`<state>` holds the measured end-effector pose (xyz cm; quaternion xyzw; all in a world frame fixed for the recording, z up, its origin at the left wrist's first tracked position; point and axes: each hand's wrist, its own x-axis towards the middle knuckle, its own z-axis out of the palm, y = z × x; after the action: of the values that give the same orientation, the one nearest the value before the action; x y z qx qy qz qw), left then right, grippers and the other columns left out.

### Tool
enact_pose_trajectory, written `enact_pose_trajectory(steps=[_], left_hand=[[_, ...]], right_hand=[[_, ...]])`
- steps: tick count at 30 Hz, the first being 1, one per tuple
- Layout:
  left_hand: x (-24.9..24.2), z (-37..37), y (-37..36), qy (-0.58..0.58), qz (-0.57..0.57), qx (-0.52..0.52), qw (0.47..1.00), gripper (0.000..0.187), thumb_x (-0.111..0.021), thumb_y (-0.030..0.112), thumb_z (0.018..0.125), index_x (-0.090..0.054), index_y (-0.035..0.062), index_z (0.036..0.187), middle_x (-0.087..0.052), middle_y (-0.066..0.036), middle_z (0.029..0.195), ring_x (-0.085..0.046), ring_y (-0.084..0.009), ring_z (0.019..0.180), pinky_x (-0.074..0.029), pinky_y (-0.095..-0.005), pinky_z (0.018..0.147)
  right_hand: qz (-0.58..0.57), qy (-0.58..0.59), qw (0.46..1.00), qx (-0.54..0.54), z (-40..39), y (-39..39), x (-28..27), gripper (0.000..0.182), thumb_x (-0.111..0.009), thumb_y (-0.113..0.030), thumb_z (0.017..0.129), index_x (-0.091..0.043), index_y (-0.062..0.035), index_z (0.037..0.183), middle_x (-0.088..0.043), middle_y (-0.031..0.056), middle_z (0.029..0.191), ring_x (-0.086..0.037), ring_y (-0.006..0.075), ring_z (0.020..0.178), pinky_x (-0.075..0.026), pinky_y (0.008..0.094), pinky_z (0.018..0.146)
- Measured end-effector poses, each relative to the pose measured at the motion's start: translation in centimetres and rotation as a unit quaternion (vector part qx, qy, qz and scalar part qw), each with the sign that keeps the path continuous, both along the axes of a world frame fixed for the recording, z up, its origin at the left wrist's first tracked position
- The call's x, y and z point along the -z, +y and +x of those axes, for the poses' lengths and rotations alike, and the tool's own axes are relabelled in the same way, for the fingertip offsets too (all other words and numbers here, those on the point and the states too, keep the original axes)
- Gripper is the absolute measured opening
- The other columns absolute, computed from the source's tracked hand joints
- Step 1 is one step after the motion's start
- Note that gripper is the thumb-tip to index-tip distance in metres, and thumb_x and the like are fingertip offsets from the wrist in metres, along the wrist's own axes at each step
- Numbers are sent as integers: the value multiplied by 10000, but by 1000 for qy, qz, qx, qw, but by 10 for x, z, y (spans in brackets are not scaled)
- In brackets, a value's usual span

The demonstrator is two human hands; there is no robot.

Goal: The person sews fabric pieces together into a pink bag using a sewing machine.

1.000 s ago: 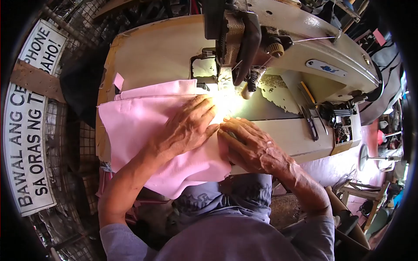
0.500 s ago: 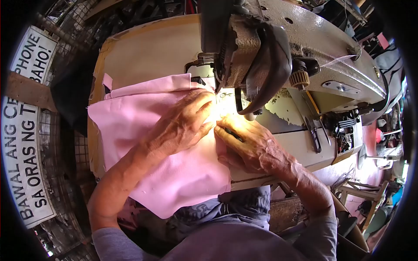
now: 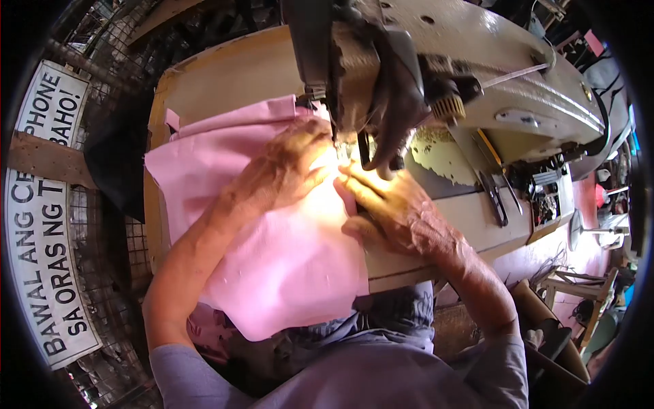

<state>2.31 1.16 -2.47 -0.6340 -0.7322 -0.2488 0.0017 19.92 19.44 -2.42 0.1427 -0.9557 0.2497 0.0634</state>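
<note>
A piece of pink fabric [image 3: 289, 269] lies on the sewing machine's bed, its near end draping over the front edge. Along its far side runs a folded strip [image 3: 235, 117]. My left hand [image 3: 289, 163] rests over the cloth left of the needle, its fingers bunched and pressing the fabric. To the right, my right hand [image 3: 398, 208] is at the fabric's edge, fingertips close to the needle and thumb tucked lower. Both hands appear to grip the cloth, though glare hides the fingertips. Just above them stands the sewing machine head [image 3: 354, 85], partly covering the needle area.
Scissors [image 3: 496, 198] with dark handles lie on the table right of my right hand, beside a yellow-edged tool [image 3: 489, 146]. A tray of small parts [image 3: 548, 191] sits farther right. Wire mesh and a lettered sign [image 3: 48, 266] stand at the left.
The view has shifted slightly. Both hands stay at the needle with the pink fabric. The right hand's fingers look straighter, and a dark gap or object between them no longer shows.
</note>
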Motion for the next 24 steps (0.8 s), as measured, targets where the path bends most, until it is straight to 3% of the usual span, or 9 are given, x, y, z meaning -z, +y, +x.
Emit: enact_pose_trajectory(steps=[4, 7, 11, 14, 15, 16, 17, 20, 24], left_hand=[[-18, 1, -5, -6, -69, -8, 998, 374, -722, 106, 866, -612, -42, 1191, -599, -217, 1250, -592, -384, 1205, -485, -445, 1087], [-43, 27, -24, 76, -49, -24, 996, 536, -770, 164, 867, -598, -29, 1337, -589, -228, 1371, -550, -379, 1319, -450, -446, 1155], [-65, 117, -79, 5, -108, 21, 994, 678, -853, 200, 793, -593, 47, 1400, -501, -191, 1513, -449, -400, 1438, -367, -562, 1197], [-29, 187, -113, 3, -169, 50, 984, 919, -911, 276, 706, -493, 143, 1514, -345, -166, 1639, -281, -419, 1537, -249, -649, 1234], [-14, 202, -123, 63, -225, 55, 971, 846, -826, 247, 806, -436, 193, 1555, -252, -151, 1688, -187, -417, 1572, -197, -675, 1237], [-1, 212, -129, 233, -248, 53, 939, 698, -692, 161, 923, -423, 197, 1566, -244, -150, 1695, -162, -430, 1578, -183, -663, 1246], [19, 218, -136, 241, -217, 21, 946, 653, -642, 114, 946, -431, 193, 1559, -264, -154, 1689, -187, -440, 1569, -191, -662, 1241], [32, 218, -139, 243, -130, -55, 960, 547, -626, 55, 939, -534, 150, 1470, -422, -165, 1580, -333, -438, 1504, -263, -637, 1212], [23, 221, -134, 201, -1, -75, 977, 365, -674, 23, 880, -700, 66, 1241, -628, -133, 1257, -561, -370, 1286, -404, -573, 1115]], right_hand=[[-57, 153, 982, 93, 55, -6, -21, 511, -777, -132, 866, -612, -2, 1332, -619, 194, 1267, -617, 381, 1166, -491, 486, 1030], [-191, 31, 972, 135, 131, -29, -28, 377, -729, -61, 903, -654, -2, 1267, -656, 199, 1150, -662, 386, 1090, -554, 451, 900], [-303, -211, 913, 174, 184, -61, 33, 325, -710, -128, 953, -656, -18, 1255, -685, 184, 1150, -705, 340, 1010, -566, 428, 830], [-460, -226, 834, 204, 183, -81, 81, 468, -709, -172, 976, -546, -29, 1391, -658, 178, 1278, -665, 308, 1152, -532, 416, 989], [-525, -205, 804, 189, 179, -89, 100, 548, -749, -187, 951, -515, -17, 1416, -632, 189, 1330, -631, 313, 1223, -514, 427, 1035], [-587, -183, 770, 171, 173, -95, 116, 631, -789, -203, 926, -483, -6, 1442, -606, 200, 1382, -597, 318, 1294, -497, 439, 1081], [-557, -209, 784, 176, 169, -96, 125, 658, -801, -199, 921, -473, -13, 1460, -573, 194, 1435, -564, 319, 1327, -471, 438, 1120], [-688, -176, 688, 147, 153, -107, 135, 625, -792, -173, 933, -489, -10, 1455, -581, 175, 1433, -579, 299, 1307, -472, 413, 1113], [-771, -172, 603, 113, 154, -113, 125, 363, -748, -101, 968, -647, 1, 1301, -702, 71, 1268, -621, 151, 1187, -492, 322, 1061]])
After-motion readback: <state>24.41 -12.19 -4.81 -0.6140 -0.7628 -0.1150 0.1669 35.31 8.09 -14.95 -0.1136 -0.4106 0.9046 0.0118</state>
